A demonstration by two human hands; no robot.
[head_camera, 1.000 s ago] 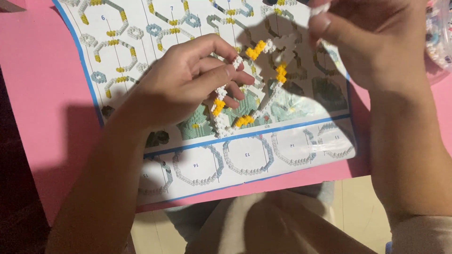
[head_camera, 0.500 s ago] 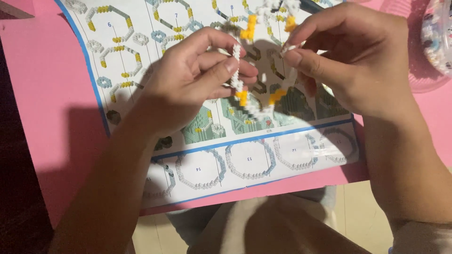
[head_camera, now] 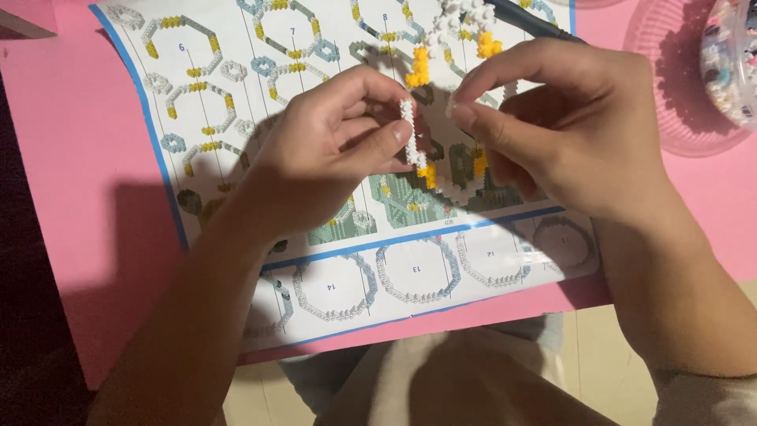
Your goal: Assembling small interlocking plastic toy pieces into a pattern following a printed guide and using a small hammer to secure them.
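My left hand [head_camera: 331, 150] pinches a white and yellow bead-like block model [head_camera: 418, 150] between thumb and fingers, holding it upright above the sheet. My right hand [head_camera: 568, 126] meets it from the right, fingertips closed on a small white piece at the model's top edge. More white and yellow links [head_camera: 453, 43] of the same model rise behind the fingers. Under both hands lies a printed instruction sheet [head_camera: 236, 102] with ring-shaped step drawings, on a pink table top [head_camera: 71, 173].
A clear round plastic dish [head_camera: 686, 87] sits at the upper right on the pink surface, and a container of small mixed pieces [head_camera: 733, 63] shows at the right edge. My lap in light clothing [head_camera: 441, 379] is below the table's near edge.
Both hands have come together over the sheet. My right hand came down from the upper right to the model, and the model has lifted and shifted toward the sheet's upper middle.
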